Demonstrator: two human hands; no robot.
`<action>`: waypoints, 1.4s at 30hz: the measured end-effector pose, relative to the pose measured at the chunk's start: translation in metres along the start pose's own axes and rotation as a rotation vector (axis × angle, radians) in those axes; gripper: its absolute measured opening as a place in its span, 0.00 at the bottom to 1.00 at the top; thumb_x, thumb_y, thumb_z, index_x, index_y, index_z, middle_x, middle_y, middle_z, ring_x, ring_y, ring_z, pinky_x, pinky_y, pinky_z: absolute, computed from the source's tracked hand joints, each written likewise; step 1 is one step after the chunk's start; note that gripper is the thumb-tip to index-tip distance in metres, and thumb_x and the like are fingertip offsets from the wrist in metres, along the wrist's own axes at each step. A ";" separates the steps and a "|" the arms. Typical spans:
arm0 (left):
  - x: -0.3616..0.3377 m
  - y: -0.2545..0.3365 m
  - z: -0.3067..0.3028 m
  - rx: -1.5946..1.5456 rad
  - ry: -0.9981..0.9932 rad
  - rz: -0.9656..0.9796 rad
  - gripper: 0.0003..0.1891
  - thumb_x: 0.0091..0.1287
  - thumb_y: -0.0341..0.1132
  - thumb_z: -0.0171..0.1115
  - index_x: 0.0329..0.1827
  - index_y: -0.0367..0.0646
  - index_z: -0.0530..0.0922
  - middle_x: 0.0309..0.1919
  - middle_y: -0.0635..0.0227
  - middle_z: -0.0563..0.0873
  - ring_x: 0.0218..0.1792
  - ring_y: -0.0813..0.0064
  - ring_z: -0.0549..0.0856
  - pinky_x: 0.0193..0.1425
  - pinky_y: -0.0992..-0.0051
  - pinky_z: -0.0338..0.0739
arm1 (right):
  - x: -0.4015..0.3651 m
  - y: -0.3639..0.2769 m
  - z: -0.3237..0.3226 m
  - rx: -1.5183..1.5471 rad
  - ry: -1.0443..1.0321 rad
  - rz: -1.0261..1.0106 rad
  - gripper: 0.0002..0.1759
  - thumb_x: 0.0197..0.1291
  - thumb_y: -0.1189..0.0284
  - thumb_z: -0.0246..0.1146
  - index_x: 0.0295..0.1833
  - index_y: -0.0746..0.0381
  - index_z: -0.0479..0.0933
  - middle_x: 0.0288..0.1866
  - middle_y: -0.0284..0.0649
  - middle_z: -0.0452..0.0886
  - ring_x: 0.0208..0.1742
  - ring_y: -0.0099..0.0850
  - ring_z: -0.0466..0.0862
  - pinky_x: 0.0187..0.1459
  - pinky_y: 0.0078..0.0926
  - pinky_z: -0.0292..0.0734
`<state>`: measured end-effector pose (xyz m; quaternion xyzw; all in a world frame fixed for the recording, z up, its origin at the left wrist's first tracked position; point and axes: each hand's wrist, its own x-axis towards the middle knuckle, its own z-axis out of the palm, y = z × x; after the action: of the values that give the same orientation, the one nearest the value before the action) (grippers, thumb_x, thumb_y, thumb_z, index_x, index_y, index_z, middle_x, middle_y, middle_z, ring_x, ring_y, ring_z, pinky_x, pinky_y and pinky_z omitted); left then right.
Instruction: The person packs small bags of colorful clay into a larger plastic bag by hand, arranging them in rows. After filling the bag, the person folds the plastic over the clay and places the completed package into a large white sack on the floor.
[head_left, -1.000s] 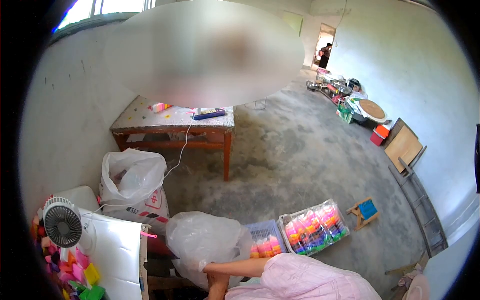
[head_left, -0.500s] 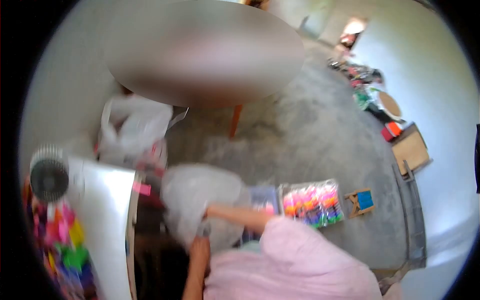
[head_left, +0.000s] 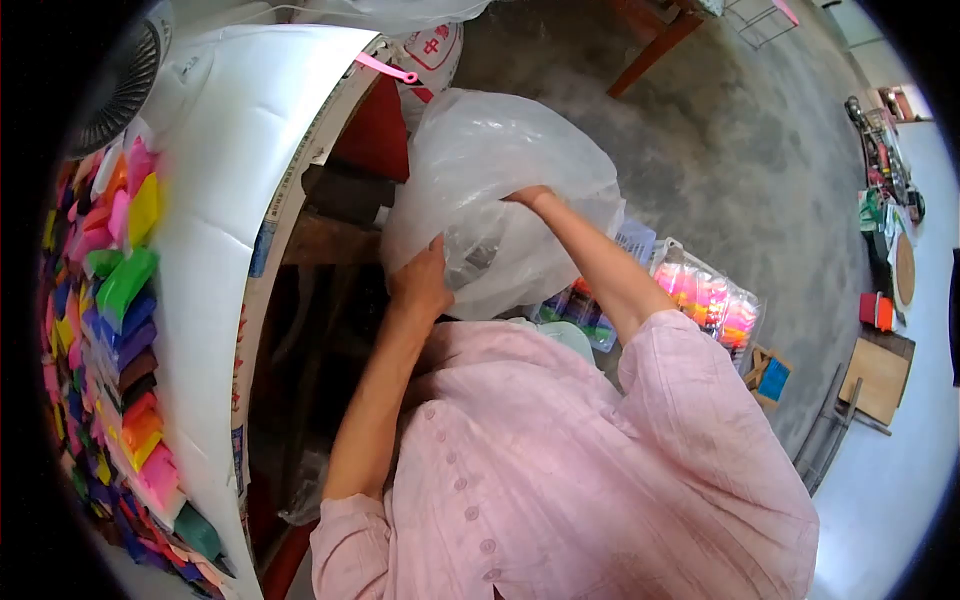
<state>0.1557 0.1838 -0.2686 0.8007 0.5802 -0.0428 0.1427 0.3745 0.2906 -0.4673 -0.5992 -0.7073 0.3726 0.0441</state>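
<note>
A large, puffed-out clear plastic bag [head_left: 510, 135] is in front of my body, beside the table edge. My left hand [head_left: 420, 282] is closed on the near left side of its mouth, with one digit pointing up. My right hand [head_left: 530, 196] grips the bag's rim higher and to the right, its fingertips partly hidden by the plastic. Between the two hands the mouth gapes a little. What lies inside, if anything, I cannot make out.
On my left stands a white-topped table [head_left: 230, 130] with many colourful packets [head_left: 125, 290] and a fan [head_left: 115, 85]. A pink strap [head_left: 385, 68] sticks out at its corner. Packs of bright colours [head_left: 705, 300] and a small wooden stool [head_left: 768, 377] are on the floor to the right.
My view has tilted down and turned, so the bag and table appear higher and larger. Both hands remain on the bag, whose mouth now shows clearly.
</note>
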 end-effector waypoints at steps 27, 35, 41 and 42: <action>0.003 -0.003 -0.025 -0.133 -0.010 -0.052 0.55 0.41 0.31 0.83 0.76 0.38 0.62 0.71 0.49 0.71 0.73 0.48 0.68 0.76 0.59 0.63 | -0.063 -0.053 0.025 1.072 0.111 0.433 0.13 0.59 0.66 0.66 0.42 0.65 0.79 0.38 0.44 0.86 0.32 0.32 0.86 0.34 0.26 0.83; 0.008 -0.004 -0.005 -0.147 -0.029 -0.066 0.54 0.42 0.32 0.82 0.76 0.41 0.63 0.71 0.49 0.71 0.72 0.48 0.69 0.75 0.59 0.64 | -0.106 -0.051 -0.024 1.899 -0.042 0.569 0.09 0.68 0.71 0.58 0.49 0.64 0.73 0.45 0.48 0.87 0.31 0.27 0.82 0.28 0.23 0.76; 0.009 0.000 -0.012 -0.322 -0.151 -0.061 0.43 0.55 0.32 0.71 0.76 0.40 0.61 0.65 0.43 0.77 0.65 0.46 0.76 0.71 0.58 0.70 | -0.161 -0.075 -0.073 1.066 0.079 0.223 0.14 0.67 0.72 0.59 0.55 0.65 0.72 0.43 0.45 0.87 0.27 0.23 0.79 0.28 0.22 0.75; 0.008 0.001 -0.010 -0.302 -0.093 -0.040 0.41 0.59 0.32 0.68 0.76 0.40 0.61 0.64 0.42 0.77 0.64 0.45 0.77 0.70 0.58 0.70 | -0.169 -0.080 -0.080 1.035 0.072 0.199 0.15 0.65 0.74 0.60 0.57 0.65 0.73 0.43 0.44 0.87 0.28 0.23 0.79 0.29 0.22 0.74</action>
<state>0.1587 0.1934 -0.2608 0.7557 0.5885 0.0050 0.2873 0.3970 0.1795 -0.2983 -0.5759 -0.3684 0.6545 0.3228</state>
